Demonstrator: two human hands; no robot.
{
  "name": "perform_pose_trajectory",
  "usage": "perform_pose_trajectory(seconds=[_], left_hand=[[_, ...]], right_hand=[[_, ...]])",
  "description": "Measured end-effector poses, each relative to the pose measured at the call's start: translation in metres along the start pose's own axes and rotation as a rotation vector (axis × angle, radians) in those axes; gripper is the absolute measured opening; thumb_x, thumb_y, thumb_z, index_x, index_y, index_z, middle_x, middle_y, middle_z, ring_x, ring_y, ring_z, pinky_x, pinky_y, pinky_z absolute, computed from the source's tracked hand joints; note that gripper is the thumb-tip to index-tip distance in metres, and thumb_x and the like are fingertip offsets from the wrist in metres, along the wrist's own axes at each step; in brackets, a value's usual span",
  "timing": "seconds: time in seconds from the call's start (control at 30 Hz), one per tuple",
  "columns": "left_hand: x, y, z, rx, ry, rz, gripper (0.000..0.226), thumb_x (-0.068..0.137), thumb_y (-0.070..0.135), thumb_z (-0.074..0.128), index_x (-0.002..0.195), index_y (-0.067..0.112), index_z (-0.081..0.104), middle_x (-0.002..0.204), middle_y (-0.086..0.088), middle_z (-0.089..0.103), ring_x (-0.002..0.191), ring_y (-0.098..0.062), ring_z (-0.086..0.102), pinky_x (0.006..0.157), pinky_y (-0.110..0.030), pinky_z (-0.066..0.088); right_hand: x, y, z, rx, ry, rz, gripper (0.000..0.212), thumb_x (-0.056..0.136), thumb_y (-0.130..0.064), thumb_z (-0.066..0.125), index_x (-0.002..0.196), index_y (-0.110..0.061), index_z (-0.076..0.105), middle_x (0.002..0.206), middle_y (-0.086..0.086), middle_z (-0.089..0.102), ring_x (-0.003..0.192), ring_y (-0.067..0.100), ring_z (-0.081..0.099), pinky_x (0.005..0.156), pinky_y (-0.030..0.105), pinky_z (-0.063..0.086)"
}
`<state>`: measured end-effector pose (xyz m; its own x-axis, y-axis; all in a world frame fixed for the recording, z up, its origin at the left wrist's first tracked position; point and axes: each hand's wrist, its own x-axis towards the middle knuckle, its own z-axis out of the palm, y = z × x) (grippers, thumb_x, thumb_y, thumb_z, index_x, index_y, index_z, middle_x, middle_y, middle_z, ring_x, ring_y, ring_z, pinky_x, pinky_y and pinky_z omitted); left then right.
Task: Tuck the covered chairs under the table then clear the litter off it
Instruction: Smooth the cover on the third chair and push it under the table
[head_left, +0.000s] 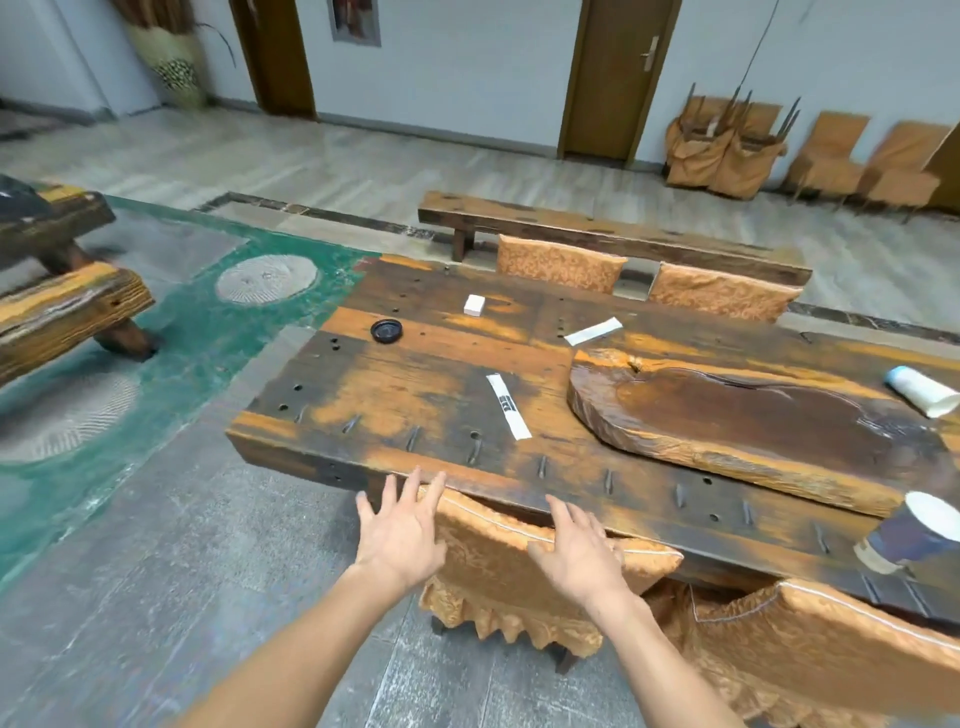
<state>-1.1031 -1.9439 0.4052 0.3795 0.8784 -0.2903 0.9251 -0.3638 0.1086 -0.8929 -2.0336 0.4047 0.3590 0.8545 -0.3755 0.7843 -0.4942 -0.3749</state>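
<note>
The person is working on the first part of the job: pushing the covered chairs in under the table (441, 415). Both hands are open, with the fingers spread out flat. Neither hand is holding anything.

The left hand (400, 530) is lying on the left end of the chair back (519, 566), and its fingertips are reaching up to the table edge. The right hand (576, 551) is resting on the top of the same chair back, just to the right of the left hand. This chair is sitting right below the hands, and its top is already close against the table edge, so it looks almost tucked in.

A second chair (831, 644) is standing to the right of the right hand, also close to the table. Two more chair backs (561, 267) are showing far ahead of the hands, on the other side of the table.

The litter is still lying on the table, ahead of the hands. A paper strip (508, 406) is nearest. Further off are a black lid (386, 331), a small white box (474, 305) and another paper strip (593, 331). Off to the right of the right hand, a paper cup (914, 535) and a white tube (922, 391) are lying on their sides.

Next, the person probably needs to give a gentle push forward, check the second chair, then start picking up the litter.
</note>
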Motion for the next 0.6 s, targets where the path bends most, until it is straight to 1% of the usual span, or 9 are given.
perform_pose_trajectory(seconds=[0.1,0.17,0.33,0.4,0.5,0.6], left_hand=[[0.002,-0.044,-0.013,-0.160,-0.004,-0.048,0.092,0.088,0.040,0.060,0.161,0.033,0.003,0.170,-0.003,0.010,0.155,-0.032,0.010,0.120,-0.064,0.013],[0.009,-0.076,-0.022,-0.233,-0.029,-0.069,0.092,0.087,0.041,0.061,0.160,0.032,0.006,0.169,-0.003,0.011,0.154,-0.031,0.014,0.120,-0.063,0.017],[0.047,-0.151,-0.045,-0.332,-0.029,-0.065,0.093,0.087,0.044,0.062,0.160,0.033,0.005,0.168,-0.004,0.014,0.151,-0.030,0.021,0.119,-0.060,0.023],[0.068,-0.173,-0.055,-0.342,-0.026,-0.060,0.093,0.088,0.043,0.063,0.160,0.031,0.007,0.166,-0.004,0.018,0.148,-0.030,0.027,0.117,-0.057,0.026],[0.097,-0.192,-0.069,-0.381,-0.035,-0.036,0.089,0.087,0.037,0.065,0.159,0.029,0.014,0.161,-0.005,0.029,0.141,-0.031,0.038,0.112,-0.053,0.035],[0.127,-0.190,-0.081,-0.421,-0.066,0.016,0.087,0.087,0.033,0.066,0.158,0.027,0.017,0.158,-0.009,0.034,0.139,-0.033,0.042,0.110,-0.050,0.038]], right_hand=[[0.004,-0.038,0.016,0.006,0.017,-0.041,0.069,0.099,-0.048,0.052,0.159,-0.034,0.020,0.165,-0.006,0.026,0.154,0.022,0.020,0.117,0.061,0.027],[0.011,-0.066,0.028,0.005,0.006,-0.030,0.068,0.099,-0.048,0.051,0.158,-0.035,0.021,0.165,-0.007,0.027,0.153,0.022,0.022,0.116,0.062,0.028],[0.035,-0.127,0.053,0.003,-0.021,0.007,0.065,0.099,-0.050,0.051,0.156,-0.035,0.024,0.164,-0.007,0.029,0.151,0.021,0.027,0.115,0.058,0.033],[0.047,-0.142,0.055,-0.005,-0.012,0.031,0.064,0.099,-0.049,0.051,0.156,-0.034,0.026,0.163,-0.005,0.031,0.149,0.022,0.030,0.114,0.057,0.034],[0.065,-0.157,0.053,0.000,0.018,0.094,0.058,0.099,-0.047,0.052,0.151,-0.030,0.035,0.159,-0.002,0.039,0.145,0.025,0.037,0.112,0.056,0.037],[0.086,-0.163,0.046,0.005,0.043,0.162,0.056,0.098,-0.046,0.054,0.149,-0.027,0.038,0.154,0.002,0.045,0.140,0.027,0.043,0.108,0.052,0.042]])
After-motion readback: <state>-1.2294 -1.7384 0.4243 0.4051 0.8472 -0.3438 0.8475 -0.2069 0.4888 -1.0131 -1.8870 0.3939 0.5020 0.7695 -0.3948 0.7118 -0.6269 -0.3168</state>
